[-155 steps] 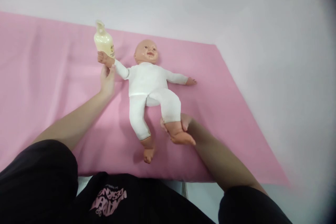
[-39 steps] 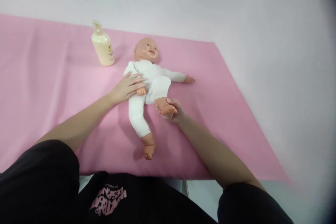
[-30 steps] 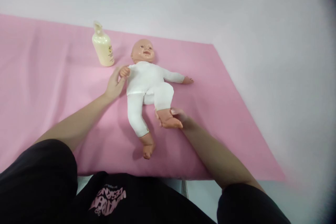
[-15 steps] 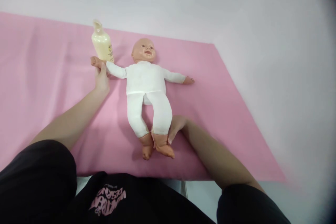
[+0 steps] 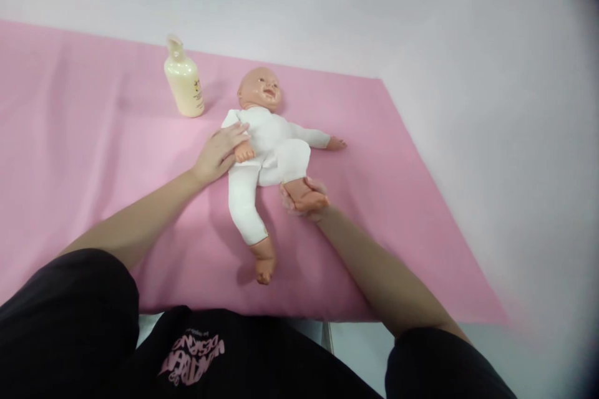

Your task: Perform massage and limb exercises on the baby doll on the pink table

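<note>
Doll (image 5: 267,129) prob. light, soft-bodied, maybe slick at hands/feet; hold nr wrist/ankle. L hand (image 5: 215,154) fingers clamped on wrist, R hand (image 5: 311,214) fingers on ankle.

Grips the white-clad doll (image 5: 267,132) by one ankle (image 5: 296,190) with the right hand (image 5: 314,213). Holds one arm (image 5: 244,151) folded across its torso with the left hand (image 5: 216,153). Works over a pink cloth (image 5: 374,218), near an upright pump bottle (image 5: 186,86).

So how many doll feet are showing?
2: one foot in the right hand, the other foot lower in view, toward the near edge of the pink sheet.
</note>
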### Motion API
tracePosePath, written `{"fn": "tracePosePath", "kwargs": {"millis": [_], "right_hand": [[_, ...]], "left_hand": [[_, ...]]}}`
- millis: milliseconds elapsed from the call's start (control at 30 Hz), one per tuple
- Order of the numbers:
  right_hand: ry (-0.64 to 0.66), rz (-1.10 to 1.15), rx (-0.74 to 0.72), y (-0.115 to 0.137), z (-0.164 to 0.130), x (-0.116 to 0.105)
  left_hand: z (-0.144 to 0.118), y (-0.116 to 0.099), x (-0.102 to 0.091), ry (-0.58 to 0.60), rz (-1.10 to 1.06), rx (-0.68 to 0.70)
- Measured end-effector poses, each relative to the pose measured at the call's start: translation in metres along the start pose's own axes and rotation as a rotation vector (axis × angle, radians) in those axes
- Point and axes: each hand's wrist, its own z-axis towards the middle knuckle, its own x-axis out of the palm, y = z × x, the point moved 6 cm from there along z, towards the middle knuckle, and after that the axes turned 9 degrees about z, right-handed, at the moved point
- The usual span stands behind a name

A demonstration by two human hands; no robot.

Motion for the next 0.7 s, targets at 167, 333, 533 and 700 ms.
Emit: {"fn": "tracePosePath", "kwargs": {"millis": [167, 333, 533, 700], "right_hand": [[-0.138, 0.103, -0.005, 0.002, 0.01, -0.006], [-0.199, 0.098, -0.016, 0.0, 0.01, -0.009], [-0.004, -0.008, -0.056, 0.001, 0.0, 0.009], [0.308, -0.06, 0.166, -0.015, -0.013, 0.027]], "left_hand": [[0.005, -0.007, 0.008, 0.153, 0.119, 0.088], [0.005, -0.007, 0.011, 0.169, 0.136, 0.102], [0.003, 0.002, -0.006, -0.059, 0.022, 0.014], [-0.004, 0.045, -0.011, -0.299, -0.161, -0.278]]}}
